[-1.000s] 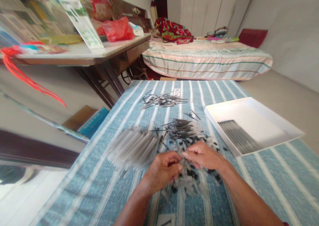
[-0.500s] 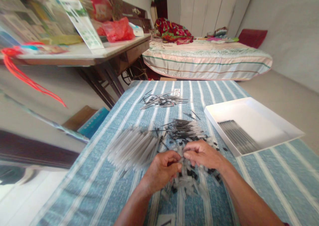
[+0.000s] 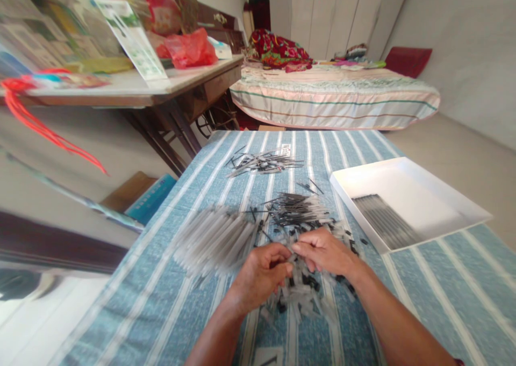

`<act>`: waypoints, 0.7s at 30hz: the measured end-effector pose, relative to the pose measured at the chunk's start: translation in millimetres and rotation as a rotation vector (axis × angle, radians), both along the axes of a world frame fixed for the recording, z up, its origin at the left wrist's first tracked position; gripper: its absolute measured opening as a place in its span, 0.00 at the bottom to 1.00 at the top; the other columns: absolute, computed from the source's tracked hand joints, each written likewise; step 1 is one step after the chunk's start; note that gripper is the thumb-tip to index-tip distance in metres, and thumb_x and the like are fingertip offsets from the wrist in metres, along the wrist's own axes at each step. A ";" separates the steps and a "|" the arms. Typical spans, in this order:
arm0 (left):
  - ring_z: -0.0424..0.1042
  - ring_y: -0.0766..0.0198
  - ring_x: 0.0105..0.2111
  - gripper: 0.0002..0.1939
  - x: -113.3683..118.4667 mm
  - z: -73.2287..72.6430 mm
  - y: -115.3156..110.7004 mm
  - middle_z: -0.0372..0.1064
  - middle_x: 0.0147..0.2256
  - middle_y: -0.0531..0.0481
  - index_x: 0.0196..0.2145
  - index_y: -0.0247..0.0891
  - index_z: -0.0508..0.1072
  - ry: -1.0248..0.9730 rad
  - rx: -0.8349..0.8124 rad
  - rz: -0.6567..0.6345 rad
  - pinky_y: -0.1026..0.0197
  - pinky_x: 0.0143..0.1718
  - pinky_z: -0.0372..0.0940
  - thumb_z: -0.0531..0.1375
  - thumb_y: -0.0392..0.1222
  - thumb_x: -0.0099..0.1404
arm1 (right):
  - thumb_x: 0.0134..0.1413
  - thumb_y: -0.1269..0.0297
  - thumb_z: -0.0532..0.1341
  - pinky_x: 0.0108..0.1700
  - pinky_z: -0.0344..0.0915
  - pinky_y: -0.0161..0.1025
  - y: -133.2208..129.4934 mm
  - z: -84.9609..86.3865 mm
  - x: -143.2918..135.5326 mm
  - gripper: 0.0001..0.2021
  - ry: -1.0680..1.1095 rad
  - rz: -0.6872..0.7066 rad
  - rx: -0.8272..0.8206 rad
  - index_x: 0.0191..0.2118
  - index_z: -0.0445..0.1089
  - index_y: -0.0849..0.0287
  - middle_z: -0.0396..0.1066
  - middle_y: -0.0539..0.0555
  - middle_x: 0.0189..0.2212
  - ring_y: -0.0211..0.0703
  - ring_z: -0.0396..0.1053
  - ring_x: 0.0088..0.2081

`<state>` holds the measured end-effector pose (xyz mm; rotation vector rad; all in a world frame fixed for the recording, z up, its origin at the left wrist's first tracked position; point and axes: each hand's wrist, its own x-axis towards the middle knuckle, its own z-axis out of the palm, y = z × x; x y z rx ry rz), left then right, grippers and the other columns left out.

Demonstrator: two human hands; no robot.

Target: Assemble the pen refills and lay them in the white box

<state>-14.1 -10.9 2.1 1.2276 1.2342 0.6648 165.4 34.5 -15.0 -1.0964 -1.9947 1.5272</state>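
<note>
The left hand point(image 3: 262, 274) and the right hand point(image 3: 324, 252) are bare, with rounded knuckles, and the left forearm point(image 3: 220, 331) and right forearm point(image 3: 397, 317) are also uncovered, while near four o'clock, at the picture's edge, shows one small dark, seemingly maroon piece of sleeve point(image 3: 459, 362).

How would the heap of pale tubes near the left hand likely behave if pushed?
The pale tubes look straight, so each is probably stiff. Their slim, seemingly round shape suggests they may roll. Heaped on the striped cloth with no visible tie, they would likely spread apart.
</note>
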 end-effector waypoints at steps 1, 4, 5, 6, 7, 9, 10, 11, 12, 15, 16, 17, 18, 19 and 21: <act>0.60 0.72 0.16 0.05 0.2 -0.2 -0.1 0.64 0.20 0.56 0.29 0.35 0.67 0.002 0.004 0.002 0.70 0.16 0.53 0.57 0.38 0.53 | 0.56 0.52 0.52 0.17 0.51 0.27 -0.1 0.2 -0.2 0.21 -0.010 -0.009 -0.005 0.18 0.59 0.61 0.60 0.45 0.11 0.29 0.55 0.14; 0.59 0.72 0.16 0.04 0.6 -0.3 -0.5 0.64 0.19 0.56 0.28 0.34 0.67 0.007 0.022 -0.009 0.70 0.16 0.53 0.57 0.38 0.53 | 0.53 0.54 0.55 0.18 0.52 0.27 0.1 2.1 -0.4 0.16 0.005 -0.007 -0.026 0.23 0.63 0.61 0.62 0.45 0.13 0.30 0.57 0.14; 0.59 0.72 0.16 0.04 0.7 -0.3 -0.6 0.63 0.19 0.56 0.28 0.34 0.67 0.008 0.024 -0.016 0.70 0.16 0.53 0.56 0.38 0.53 | 0.52 0.55 0.56 0.18 0.53 0.27 0.1 2.7 -0.4 0.14 0.011 0.001 -0.022 0.24 0.63 0.61 0.63 0.45 0.13 0.30 0.58 0.15; 0.59 0.72 0.16 0.04 0.8 -0.3 -0.7 0.63 0.19 0.56 0.27 0.34 0.67 0.009 0.024 -0.021 0.69 0.17 0.53 0.56 0.38 0.53 | 0.52 0.55 0.57 0.18 0.53 0.27 0.2 2.9 -0.4 0.14 0.012 0.003 -0.017 0.24 0.63 0.60 0.63 0.45 0.13 0.30 0.57 0.14; 0.59 0.72 0.16 0.04 0.8 -0.3 -0.7 0.63 0.19 0.56 0.27 0.34 0.67 0.011 0.022 -0.022 0.69 0.16 0.53 0.56 0.38 0.53 | 0.53 0.54 0.55 0.18 0.52 0.27 0.2 2.9 -0.3 0.16 0.005 0.000 -0.015 0.21 0.61 0.60 0.62 0.45 0.12 0.30 0.57 0.14; 0.59 0.72 0.16 0.04 0.7 -0.4 -0.6 0.63 0.19 0.56 0.27 0.34 0.67 0.017 0.019 -0.018 0.69 0.16 0.52 0.56 0.38 0.53 | 0.56 0.52 0.52 0.17 0.52 0.27 0.2 2.1 -0.3 0.21 -0.013 -0.028 -0.015 0.17 0.58 0.60 0.60 0.45 0.10 0.30 0.55 0.13; 0.59 0.72 0.16 0.04 0.6 -0.5 -0.5 0.63 0.19 0.56 0.28 0.34 0.67 0.021 0.021 -0.015 0.69 0.17 0.53 0.56 0.38 0.53 | 0.56 0.52 0.51 0.17 0.51 0.28 0.2 1.7 -0.3 0.21 -0.011 -0.043 -0.021 0.18 0.58 0.60 0.60 0.45 0.10 0.30 0.55 0.13; 0.59 0.72 0.16 0.05 0.6 -0.6 -0.4 0.63 0.19 0.56 0.28 0.34 0.67 0.024 0.026 -0.011 0.69 0.17 0.52 0.56 0.38 0.53 | 0.55 0.53 0.53 0.17 0.52 0.27 0.1 1.5 -0.5 0.19 0.001 -0.047 -0.031 0.20 0.60 0.60 0.61 0.45 0.11 0.30 0.56 0.13; 0.59 0.72 0.16 0.05 0.7 -0.6 -0.3 0.62 0.19 0.56 0.28 0.34 0.67 0.027 0.031 -0.009 0.69 0.17 0.52 0.56 0.38 0.54 | 0.54 0.54 0.55 0.17 0.53 0.27 0.0 1.4 -0.8 0.16 0.019 -0.043 -0.039 0.23 0.62 0.60 0.62 0.45 0.13 0.31 0.57 0.14; 0.58 0.72 0.16 0.04 1.9 -0.1 0.0 0.62 0.19 0.56 0.27 0.34 0.67 0.030 0.044 -0.015 0.69 0.17 0.52 0.56 0.37 0.53 | 0.52 0.58 0.57 0.18 0.54 0.27 -0.5 2.1 -2.3 0.12 0.044 -0.029 -0.027 0.25 0.63 0.60 0.63 0.44 0.14 0.30 0.58 0.15; 0.58 0.72 0.16 0.03 2.4 0.2 0.0 0.61 0.19 0.56 0.27 0.34 0.67 0.032 0.045 -0.014 0.69 0.17 0.52 0.55 0.37 0.53 | 0.53 0.57 0.55 0.18 0.53 0.27 -0.5 2.4 -2.7 0.14 0.030 -0.035 -0.018 0.22 0.62 0.60 0.62 0.44 0.13 0.30 0.57 0.14; 0.58 0.72 0.16 0.03 2.9 0.5 0.0 0.61 0.19 0.57 0.27 0.34 0.67 0.034 0.046 -0.010 0.69 0.17 0.52 0.55 0.36 0.53 | 0.55 0.56 0.54 0.17 0.53 0.27 -0.4 2.6 -2.9 0.17 0.012 -0.046 -0.013 0.19 0.60 0.60 0.61 0.45 0.11 0.30 0.56 0.14; 0.58 0.72 0.16 0.03 3.2 0.6 0.0 0.61 0.19 0.57 0.27 0.34 0.67 0.038 0.049 -0.002 0.69 0.17 0.52 0.55 0.36 0.53 | 0.55 0.55 0.53 0.17 0.52 0.27 -0.2 2.8 -2.8 0.19 0.000 -0.058 -0.016 0.18 0.58 0.60 0.60 0.45 0.11 0.30 0.56 0.13; 0.58 0.72 0.17 0.03 3.5 0.7 0.0 0.61 0.19 0.57 0.27 0.34 0.67 0.042 0.054 0.006 0.69 0.18 0.52 0.55 0.36 0.53 | 0.55 0.54 0.53 0.17 0.52 0.27 0.1 2.8 -2.6 0.19 -0.001 -0.063 -0.027 0.18 0.59 0.60 0.60 0.45 0.11 0.30 0.56 0.13; 0.58 0.72 0.17 0.03 3.7 0.4 -0.1 0.60 0.19 0.57 0.27 0.34 0.67 0.054 0.070 0.014 0.68 0.18 0.51 0.55 0.36 0.54 | 0.53 0.56 0.55 0.17 0.53 0.27 0.7 2.5 -1.8 0.14 0.025 -0.051 -0.056 0.23 0.62 0.60 0.62 0.44 0.13 0.31 0.58 0.15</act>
